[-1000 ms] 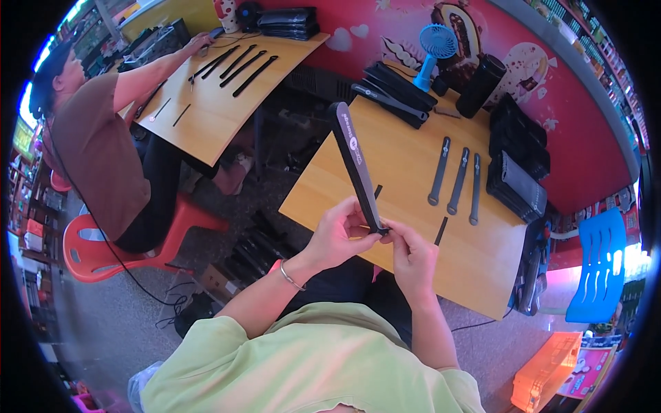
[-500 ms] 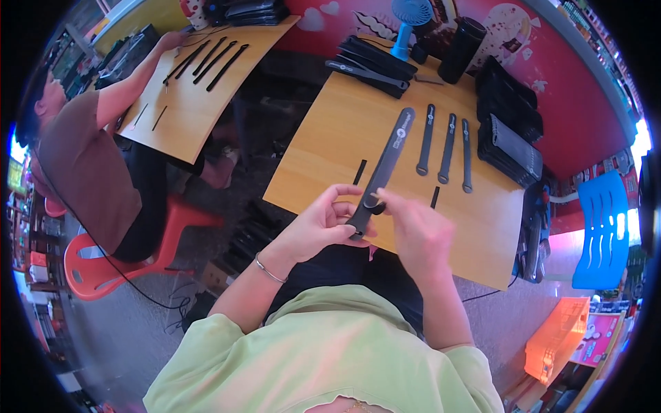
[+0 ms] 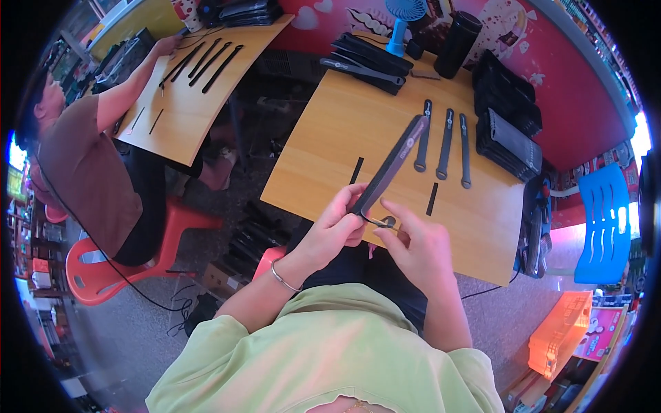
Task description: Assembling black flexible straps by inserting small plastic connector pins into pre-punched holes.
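Left hand (image 3: 333, 230) grips a flat grey strap (image 3: 394, 161), right hand (image 3: 423, 242) parted around its curled, rounded end.

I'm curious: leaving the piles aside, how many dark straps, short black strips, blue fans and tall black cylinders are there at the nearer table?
Dark strap held in the left hand: 1
Dark straps in a row on the table: 3
Short black strips: 2
Blue fan: 1
Tall black cylinder: 1
Total: 8
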